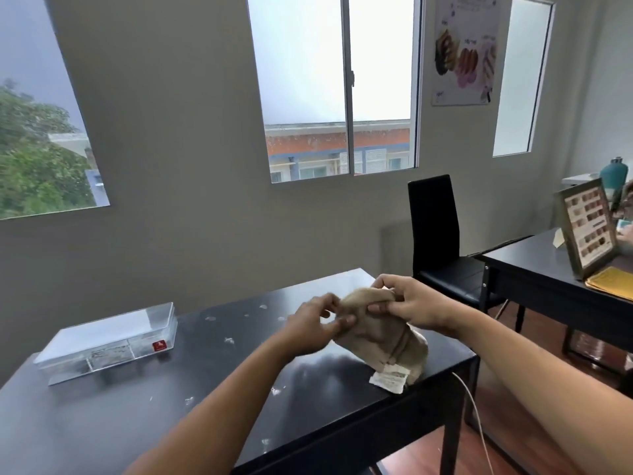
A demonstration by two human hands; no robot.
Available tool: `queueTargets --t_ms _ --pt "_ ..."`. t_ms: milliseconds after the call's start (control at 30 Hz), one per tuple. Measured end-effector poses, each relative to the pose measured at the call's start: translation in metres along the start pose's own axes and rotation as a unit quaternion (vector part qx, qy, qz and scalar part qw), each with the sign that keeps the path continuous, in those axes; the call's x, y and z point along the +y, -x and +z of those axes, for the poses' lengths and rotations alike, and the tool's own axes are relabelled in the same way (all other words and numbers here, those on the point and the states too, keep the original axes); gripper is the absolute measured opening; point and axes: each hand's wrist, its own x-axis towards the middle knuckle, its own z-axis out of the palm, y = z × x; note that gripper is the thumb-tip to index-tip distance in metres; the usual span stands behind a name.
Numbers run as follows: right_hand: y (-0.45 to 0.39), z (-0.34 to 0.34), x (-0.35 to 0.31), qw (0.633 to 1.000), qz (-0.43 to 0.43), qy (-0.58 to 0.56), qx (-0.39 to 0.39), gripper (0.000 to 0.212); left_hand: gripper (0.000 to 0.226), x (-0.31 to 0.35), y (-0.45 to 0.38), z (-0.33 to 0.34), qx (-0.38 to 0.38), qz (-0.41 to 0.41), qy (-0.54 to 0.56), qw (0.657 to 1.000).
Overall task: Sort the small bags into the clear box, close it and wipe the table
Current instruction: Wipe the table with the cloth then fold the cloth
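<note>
A beige cloth (pixel 383 341) with a white label at its lower end hangs above the right part of the black table (pixel 171 406). My right hand (pixel 411 306) grips its top edge. My left hand (pixel 318 322) pinches the same edge just to the left. The clear box (pixel 109 341), lid closed, with a red sticker on its front, sits at the table's back left, well away from both hands. Small pale scraps or smears (pixel 229 340) dot the tabletop between the box and the cloth.
A black chair (pixel 442 241) stands behind the table's right corner. A second black table (pixel 534 269) at the right carries a framed picture (pixel 587 228) and yellow papers (pixel 613 282). A white cable (pixel 476 416) hangs past the near right table edge.
</note>
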Motion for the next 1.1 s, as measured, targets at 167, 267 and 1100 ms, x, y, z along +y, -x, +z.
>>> queueTargets --t_ms 167,267,1100 --pt "-0.007 0.024 -0.022 0.999 0.015 -0.048 -0.004 0.019 0.035 0.007 0.047 -0.063 -0.073 0.018 0.124 0.989" --pt "-0.018 0.050 -0.030 0.999 0.033 -0.018 -0.013 0.022 0.031 -0.002 0.068 -0.087 -0.064 0.005 0.122 0.990" --pt "-0.106 0.233 -0.007 0.888 -0.033 0.430 -0.161 0.069 0.038 -0.173 0.215 -0.121 0.202 -0.129 -0.210 0.948"
